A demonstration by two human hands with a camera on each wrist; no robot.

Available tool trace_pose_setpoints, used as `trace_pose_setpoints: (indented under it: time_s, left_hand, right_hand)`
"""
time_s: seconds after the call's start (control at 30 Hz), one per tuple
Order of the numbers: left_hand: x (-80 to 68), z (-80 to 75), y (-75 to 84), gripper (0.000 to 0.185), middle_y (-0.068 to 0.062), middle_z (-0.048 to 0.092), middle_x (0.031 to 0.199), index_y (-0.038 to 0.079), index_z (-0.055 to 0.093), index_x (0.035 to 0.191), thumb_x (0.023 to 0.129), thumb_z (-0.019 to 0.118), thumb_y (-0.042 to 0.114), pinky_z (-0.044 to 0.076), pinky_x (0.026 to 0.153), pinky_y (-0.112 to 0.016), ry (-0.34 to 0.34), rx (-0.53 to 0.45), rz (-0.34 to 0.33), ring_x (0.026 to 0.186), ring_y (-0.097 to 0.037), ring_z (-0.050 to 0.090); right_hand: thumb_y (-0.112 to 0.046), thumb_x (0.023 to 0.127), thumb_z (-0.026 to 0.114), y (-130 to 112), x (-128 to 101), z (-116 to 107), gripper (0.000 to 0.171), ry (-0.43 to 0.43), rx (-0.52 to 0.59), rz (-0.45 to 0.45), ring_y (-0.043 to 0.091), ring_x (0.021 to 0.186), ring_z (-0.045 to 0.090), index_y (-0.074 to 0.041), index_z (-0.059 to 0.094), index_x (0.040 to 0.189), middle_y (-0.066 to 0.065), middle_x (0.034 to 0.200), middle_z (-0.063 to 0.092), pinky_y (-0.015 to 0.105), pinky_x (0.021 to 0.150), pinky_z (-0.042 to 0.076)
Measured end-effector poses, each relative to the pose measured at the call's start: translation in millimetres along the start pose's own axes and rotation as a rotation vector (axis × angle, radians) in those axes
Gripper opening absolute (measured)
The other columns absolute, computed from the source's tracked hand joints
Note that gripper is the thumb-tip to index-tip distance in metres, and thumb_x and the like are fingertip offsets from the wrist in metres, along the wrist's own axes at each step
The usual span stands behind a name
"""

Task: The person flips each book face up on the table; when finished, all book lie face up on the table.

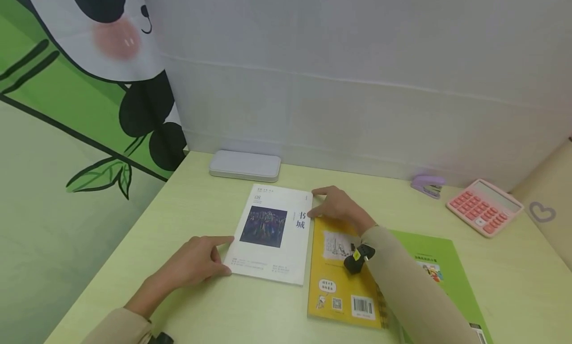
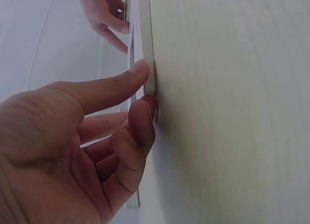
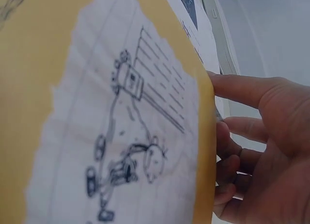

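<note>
- White magazine (image 1: 272,235) flat near middle of surface (image 1: 201,304), cover marked "08" and "书城" beside a dark square picture.
- Left hand (image 1: 196,262) at its near left corner, thumb and forefinger pinching the edge.
- Right hand (image 1: 337,205) at its far right corner, fingers loosely bent, touching the edge.
- Yellow book (image 1: 335,279) just right of it, back cover up: cartoon sketch, QR code, barcode.
- Green book (image 1: 440,264) partly under right sleeve.
- Pink calculator (image 1: 484,207) and purple stapler (image 1: 427,184) toward far right; grey case (image 1: 245,165) at far edge.
</note>
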State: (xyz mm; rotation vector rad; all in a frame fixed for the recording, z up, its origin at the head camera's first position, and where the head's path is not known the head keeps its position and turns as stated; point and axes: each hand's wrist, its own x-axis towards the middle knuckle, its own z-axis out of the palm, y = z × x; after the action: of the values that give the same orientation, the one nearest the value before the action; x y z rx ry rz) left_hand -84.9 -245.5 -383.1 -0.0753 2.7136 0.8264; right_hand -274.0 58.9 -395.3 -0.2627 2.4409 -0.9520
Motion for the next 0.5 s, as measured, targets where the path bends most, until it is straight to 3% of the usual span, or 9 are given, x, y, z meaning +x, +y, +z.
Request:
trace_pose_setpoints:
  time_s: [0.5]
  left_hand:
    - [3.3,-4.2,1.4,0.076,-0.002,0.062,0.073,0.001,0.057,0.15,0.084,0.09,0.017,0.043,0.059,-0.029,0.001,-0.003,-0.006,0.062,-0.015,0.055]
  right_hand:
    - [-0.031,0.092,0.082,0.6,8.6,0.0,0.077,0.0,0.027,0.021,0.021,0.069,0.074,-0.023,0.048,0.16,0.017,0.132,0.065,0.029,0.065,0.061]
